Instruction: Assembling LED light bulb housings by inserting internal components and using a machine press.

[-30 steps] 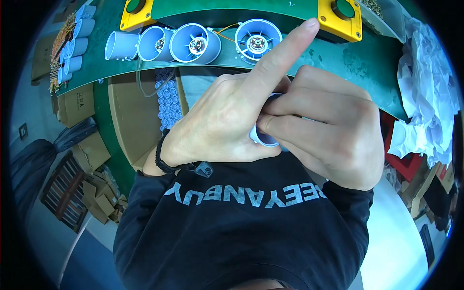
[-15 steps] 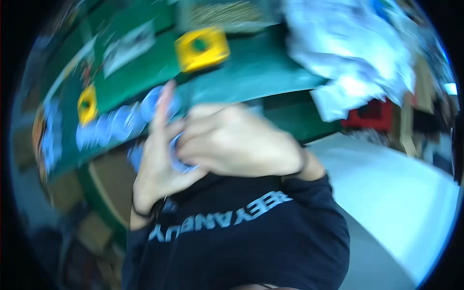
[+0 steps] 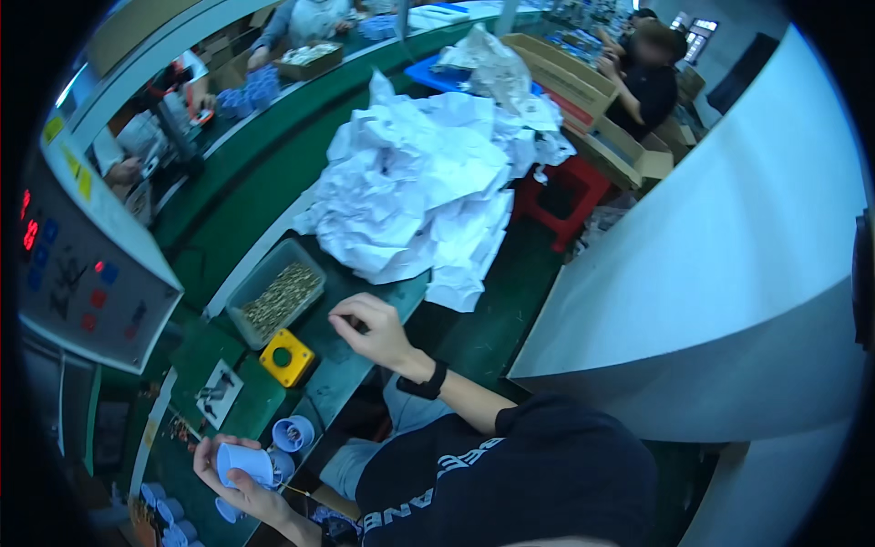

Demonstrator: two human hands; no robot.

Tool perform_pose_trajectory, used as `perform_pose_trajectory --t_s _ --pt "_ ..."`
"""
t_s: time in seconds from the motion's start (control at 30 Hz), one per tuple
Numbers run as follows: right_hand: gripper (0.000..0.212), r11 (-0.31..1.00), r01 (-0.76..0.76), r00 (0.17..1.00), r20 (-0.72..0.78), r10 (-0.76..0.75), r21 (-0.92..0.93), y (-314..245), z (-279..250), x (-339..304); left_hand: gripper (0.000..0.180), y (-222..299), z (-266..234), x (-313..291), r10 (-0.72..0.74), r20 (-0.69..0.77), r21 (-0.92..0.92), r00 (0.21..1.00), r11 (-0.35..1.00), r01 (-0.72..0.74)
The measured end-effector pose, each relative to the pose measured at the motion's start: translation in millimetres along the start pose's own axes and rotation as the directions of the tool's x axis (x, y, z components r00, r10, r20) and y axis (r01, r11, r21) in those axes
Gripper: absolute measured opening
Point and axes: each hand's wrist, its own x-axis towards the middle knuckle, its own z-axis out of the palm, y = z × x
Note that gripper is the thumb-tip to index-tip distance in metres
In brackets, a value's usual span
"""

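My left hand (image 3: 239,483) is low at the left and holds a light blue plastic cylinder (image 3: 244,463) over the green bench. A second blue cylinder (image 3: 293,433) lies open-end up just to its right. My right hand (image 3: 372,330), with a black wristband, is stretched out over the bench edge. Its fingers are curled and its fingertips pinched together. It is beside a grey tray (image 3: 239,301) of several small brass parts. Whether the fingertips pinch a part is too small to tell. A yellow block (image 3: 287,357) with a round hole sits between the tray and my left hand.
A big heap of crumpled white paper (image 3: 428,182) covers the bench beyond the tray. A grey control panel (image 3: 87,273) with red lights stands at the left. A red stool (image 3: 570,196) and cardboard boxes (image 3: 583,100) lie to the right. Other people work at the far benches. A white curved wall (image 3: 711,273) fills the right.
The view has swung to the right. My hands, joined on the blue cylinder before, are now apart: the left keeps the cylinder, and the right has moved out to the tray.
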Motion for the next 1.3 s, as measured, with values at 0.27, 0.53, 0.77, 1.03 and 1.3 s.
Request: perform_pose_trajectory --t_s 0.27,0.53,0.77,1.03,1.3 --pt "0.005 0.935 0.281 0.960 0.078 -0.270 -0.217 -1 2 3 0.086 39 16 31 0.157 -0.358 0.188 0.920 0.978 -0.094" --pt "0.005 0.931 0.291 0.955 0.130 -0.268 -0.221 -3 6 -6 0.073 34 20 52 0.357 -0.243 0.639 0.902 0.759 -0.128" --pt "0.008 0.921 0.316 0.949 0.092 -0.303 -0.229 -1 9 0 0.073 -7 17 80 0.245 -0.346 0.466 0.906 0.883 -0.060" --pt "0.009 0.934 0.300 0.954 0.072 -0.292 -0.194 -7 0 4 0.079 -6 -9 93 0.082 -0.138 0.443 0.987 0.897 -0.013" --pt "0.009 0.932 0.279 0.960 0.035 -0.278 -0.230 -13 -4 -4 0.065 8 -2 94 0.069 -0.067 0.523 0.995 0.852 -0.024"
